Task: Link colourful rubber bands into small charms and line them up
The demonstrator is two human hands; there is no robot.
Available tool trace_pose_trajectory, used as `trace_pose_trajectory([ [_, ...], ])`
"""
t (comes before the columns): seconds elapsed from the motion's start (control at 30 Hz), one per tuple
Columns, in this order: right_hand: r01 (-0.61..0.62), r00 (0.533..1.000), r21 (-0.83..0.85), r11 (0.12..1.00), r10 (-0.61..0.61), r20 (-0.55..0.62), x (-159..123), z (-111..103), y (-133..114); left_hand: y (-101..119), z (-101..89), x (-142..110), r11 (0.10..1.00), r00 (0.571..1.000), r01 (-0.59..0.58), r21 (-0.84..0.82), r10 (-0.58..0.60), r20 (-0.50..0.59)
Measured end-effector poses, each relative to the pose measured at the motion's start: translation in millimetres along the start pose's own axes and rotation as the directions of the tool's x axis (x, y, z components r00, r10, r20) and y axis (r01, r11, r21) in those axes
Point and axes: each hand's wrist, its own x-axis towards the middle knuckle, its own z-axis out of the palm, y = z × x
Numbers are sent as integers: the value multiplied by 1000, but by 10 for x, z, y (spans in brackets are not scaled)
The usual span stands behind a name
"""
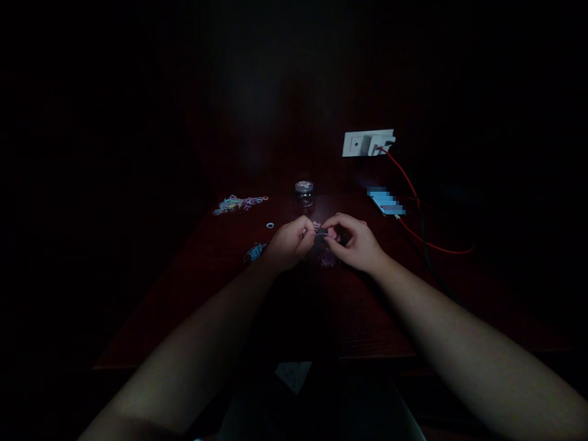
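My left hand (pixel 293 243) is closed, its thumb and fingers pinching small pinkish elastic bands (pixel 316 226). Close beside it, my right hand (pixel 356 242) curls its thumb and forefinger at a thin pale elastic band (pixel 321 234) that runs between the two hands. Dim light and the fingers partly hide the grip. Just below the hands lies a dark purple pile of bands (pixel 327 258). A blue pile of bands (pixel 255 252) is left of my left hand, and a single pale blue band (pixel 270 225) lies beyond it.
A mixed pile of coloured bands (pixel 236 204) lies at the back left of the dark red table (pixel 184 294). Behind my hands stands a small lidded clear jar (pixel 304 195). At right, a phone (pixel 386 201) connects by a red cable (pixel 404 171) to a wall socket (pixel 355 144).
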Motion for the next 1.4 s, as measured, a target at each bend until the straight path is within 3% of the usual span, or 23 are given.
trace_pose_trajectory([
  [0.47,-50,998,0,999,50,31,5,7,41,11,7,1,998,999,-8,-60,10,36],
  [0.73,-62,997,-10,998,62,34,11,6,95,-3,48,-22,977,994,70,-201,-52,93],
  [1.2,-65,996,-33,997,67,65,6,9,129,-81,115,-22,973,996,87,-213,-86,15],
  [1.4,-70,993,-24,997,72,95,9,17,130,-90,114,-18,963,997,75,-257,-68,37],
])
